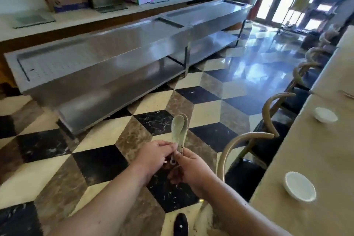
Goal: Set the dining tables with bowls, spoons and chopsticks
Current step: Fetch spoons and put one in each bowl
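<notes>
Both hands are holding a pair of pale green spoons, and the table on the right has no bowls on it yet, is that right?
Not quite. The head view shows a near bowl and a far bowl already on the table. The rest holds: the left hand and the right hand both hold the pale green spoons.

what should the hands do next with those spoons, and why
Probably slide one spoon free of the nested spoons, which the left hand and right hand both grip: the near bowl on the table has no spoon beside it yet.
</notes>
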Motion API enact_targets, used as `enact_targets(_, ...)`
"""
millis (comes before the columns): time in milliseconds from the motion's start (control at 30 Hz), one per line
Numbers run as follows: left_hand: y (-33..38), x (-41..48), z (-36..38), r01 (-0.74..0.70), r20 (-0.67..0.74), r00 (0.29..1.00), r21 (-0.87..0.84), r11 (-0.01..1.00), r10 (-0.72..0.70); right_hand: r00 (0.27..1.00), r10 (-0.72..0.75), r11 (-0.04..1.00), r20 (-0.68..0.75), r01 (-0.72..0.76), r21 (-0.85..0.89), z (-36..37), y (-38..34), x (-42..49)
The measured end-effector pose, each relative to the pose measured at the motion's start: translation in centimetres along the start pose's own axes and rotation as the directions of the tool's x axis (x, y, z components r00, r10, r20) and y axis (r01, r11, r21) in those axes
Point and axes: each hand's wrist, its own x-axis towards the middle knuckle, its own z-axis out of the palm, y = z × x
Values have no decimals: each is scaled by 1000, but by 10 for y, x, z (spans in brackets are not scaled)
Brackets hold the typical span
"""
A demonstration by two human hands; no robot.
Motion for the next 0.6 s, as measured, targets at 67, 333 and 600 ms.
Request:
enact_targets(67,15,41,9,9,56,998,53,999,-12,999,-5,999,-45,7,42,-18,-5,33)
enact_targets(333,105,201,51,-1,140,989,279,960,-40,994,6,984,-111,14,180,-103,-63,169)
enact_targets(600,216,331,124,-114,325,946,301,947,11,936,-91,971,-341,160,180,-205,-167,235)
